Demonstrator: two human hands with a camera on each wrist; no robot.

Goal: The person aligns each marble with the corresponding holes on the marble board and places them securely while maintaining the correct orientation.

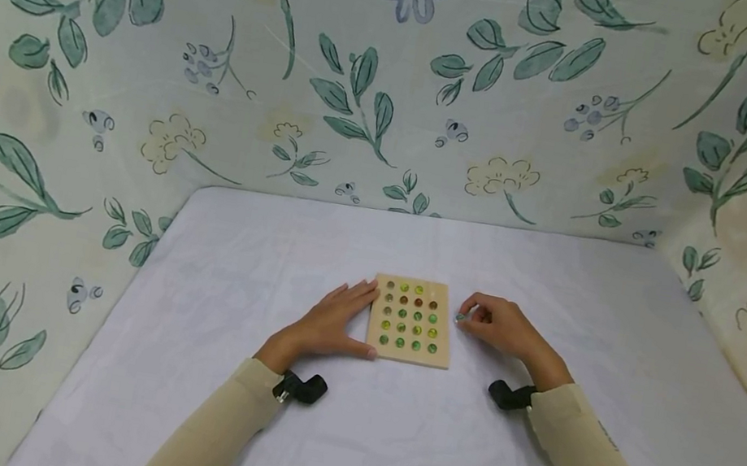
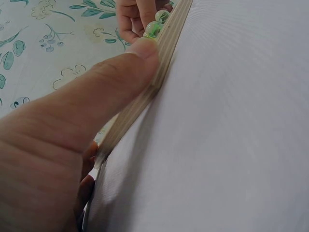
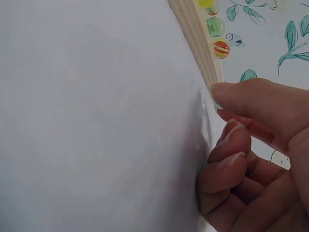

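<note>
A square wooden board (image 1: 445,344) lies on the white cloth, with glass marbles (image 1: 417,330) set in rows on it. My left hand (image 1: 323,323) rests against the board's left side, fingers spread near the far corner and thumb at the near edge. In the left wrist view its straight thumb (image 2: 116,79) presses on the wooden edge. Just off the board's right side, my right hand (image 1: 502,326) pinches a small bluish-green marble (image 1: 460,317) between thumb and index finger. From the right wrist, the thumb (image 3: 260,99) mostly hides that marble, and the other fingers curl in below.
White cloth (image 1: 338,442) covers the table all around the board. Behind it and at both sides hangs a curtain (image 1: 370,166) printed with flowers and leaves. Black wrist cameras sit on the left wrist (image 1: 300,388) and right wrist (image 1: 509,395).
</note>
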